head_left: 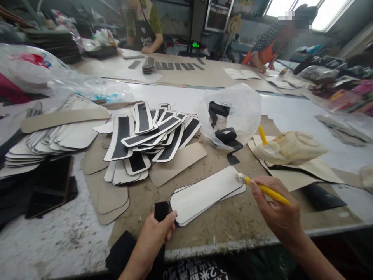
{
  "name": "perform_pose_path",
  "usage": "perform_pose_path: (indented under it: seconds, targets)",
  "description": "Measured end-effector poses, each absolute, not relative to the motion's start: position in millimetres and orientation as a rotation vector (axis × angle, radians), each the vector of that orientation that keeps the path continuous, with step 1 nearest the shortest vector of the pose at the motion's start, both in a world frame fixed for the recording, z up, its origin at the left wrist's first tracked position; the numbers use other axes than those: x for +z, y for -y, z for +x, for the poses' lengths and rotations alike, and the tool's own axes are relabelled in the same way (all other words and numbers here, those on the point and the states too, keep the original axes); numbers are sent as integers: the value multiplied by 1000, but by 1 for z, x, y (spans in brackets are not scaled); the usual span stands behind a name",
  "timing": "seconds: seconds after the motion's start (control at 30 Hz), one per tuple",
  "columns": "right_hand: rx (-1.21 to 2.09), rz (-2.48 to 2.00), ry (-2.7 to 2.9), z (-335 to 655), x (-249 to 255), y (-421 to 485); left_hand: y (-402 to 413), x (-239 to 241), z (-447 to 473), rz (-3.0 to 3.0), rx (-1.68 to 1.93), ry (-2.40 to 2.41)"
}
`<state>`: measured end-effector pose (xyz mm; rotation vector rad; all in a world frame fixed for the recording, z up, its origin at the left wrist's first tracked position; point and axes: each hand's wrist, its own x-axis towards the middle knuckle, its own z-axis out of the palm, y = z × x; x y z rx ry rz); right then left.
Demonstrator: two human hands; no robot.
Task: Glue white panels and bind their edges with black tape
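My right hand [278,206] is closed around a yellow-handled brush [269,192]. The bristles, coated with something whitish, touch the far right end of a long white panel [205,194] with rounded corners. Beneath that panel, the edge of at least one more white piece shows. My left hand [155,233] is closed on a black strip [161,211], its thumb tip at the near left corner of the white panel. The strip's lower part hangs toward the table edge. To the right, a cream-coloured container [294,147] lies with a yellow stick [262,135] at its mouth.
White panels with black strips on them [151,128] lie in a heap beyond my hands. A stack of white panels [58,132] stands on the left, near a dark phone-like slab [49,186]. A clear plastic bag [244,112] holds black strip. Two people work across the table.
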<state>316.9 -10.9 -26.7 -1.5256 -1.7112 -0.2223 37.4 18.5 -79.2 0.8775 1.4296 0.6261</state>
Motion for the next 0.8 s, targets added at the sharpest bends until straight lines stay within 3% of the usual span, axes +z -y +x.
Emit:
perform_pose_path:
  seconds: [0.3,0.5,0.67,0.8]
  targets:
    - [-272,-1598,1606,312,-3,19,-20,-75,32,794,877,-1459]
    - [232,-1459,1622,273,6,16,-14,-51,21,717,989,-1233]
    - [881,-1260,1777,210,-14,10,-11,-16,29,366,1092,-900]
    - [1356,-1142,1556,173,-30,7,-11,-2,38,87,1142,-791]
